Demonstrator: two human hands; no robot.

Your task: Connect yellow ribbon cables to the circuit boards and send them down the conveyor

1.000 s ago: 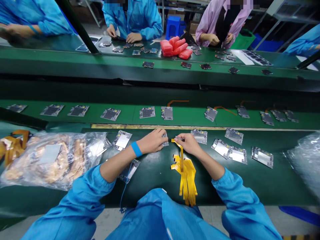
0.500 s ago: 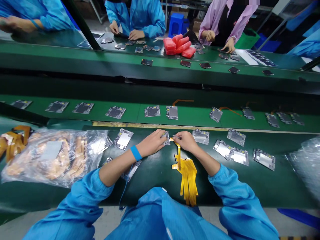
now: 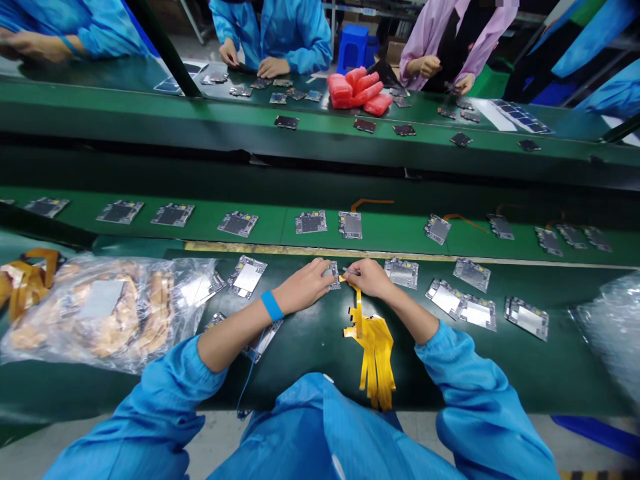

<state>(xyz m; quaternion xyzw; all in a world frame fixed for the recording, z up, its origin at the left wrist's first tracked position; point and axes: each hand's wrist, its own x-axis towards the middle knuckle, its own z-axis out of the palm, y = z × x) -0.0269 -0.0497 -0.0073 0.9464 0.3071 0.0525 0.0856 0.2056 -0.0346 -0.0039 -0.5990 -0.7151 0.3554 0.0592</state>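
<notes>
My left hand (image 3: 311, 283), with a blue wrist strap (image 3: 272, 306), holds the edge of a small circuit board (image 3: 332, 274) on the green bench. Close against the board's right side, the closed fingers of my right hand (image 3: 371, 278) pinch the end of a yellow flex cable (image 3: 358, 301). A small grey piece (image 3: 352, 271) shows at those fingertips; I cannot make out what it is. Below lies a fanned bundle of yellow flex cables (image 3: 379, 353), overlapped by the pinched cable's lower part. Another circuit board (image 3: 263, 341) is partly hidden under my left forearm.
More circuit boards (image 3: 401, 273) lie left and right of my hands. A clear bag (image 3: 165, 347) of coppery parts is at left, bubble wrap (image 3: 613, 327) at right. Beyond the bench edge, a green belt (image 3: 280, 230) carries boards. Co-workers (image 3: 273, 33) sit across the line.
Boards on the near belt have shifted slightly right, and those on the far belt slightly left. Across the line, the pink-sleeved person's hand has lifted from the boards. My hands stay nearly still.
</notes>
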